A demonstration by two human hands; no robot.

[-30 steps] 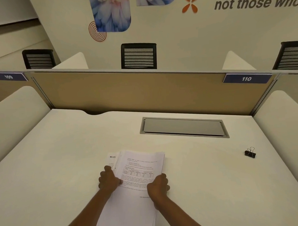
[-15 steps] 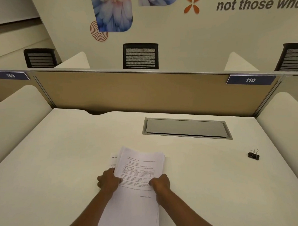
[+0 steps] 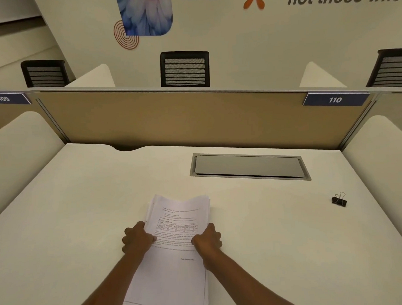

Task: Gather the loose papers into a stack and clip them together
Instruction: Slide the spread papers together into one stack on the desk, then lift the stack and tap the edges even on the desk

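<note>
A stack of printed white papers [image 3: 176, 249] lies on the cream desk [image 3: 278, 241] in front of me, its far end lifted and slightly bowed. My left hand [image 3: 138, 237] grips the stack's left edge. On the right edge my right hand [image 3: 206, 240] is closed, thumb on the top sheet. A few lower sheets still stick out at the far left and near edges. A black binder clip [image 3: 339, 200] with silver handles sits alone at the desk's right, well away from both hands.
A grey metal cable hatch [image 3: 249, 166] is set into the desk beyond the papers. A tan partition [image 3: 171, 121] closes the back, with cream side dividers [image 3: 19, 145] left and right. Black chairs stand behind the partition.
Both hands have squeezed the stack from its sides; the sheets are more closely aligned and the far end has risen off the desk. The binder clip has not moved.
</note>
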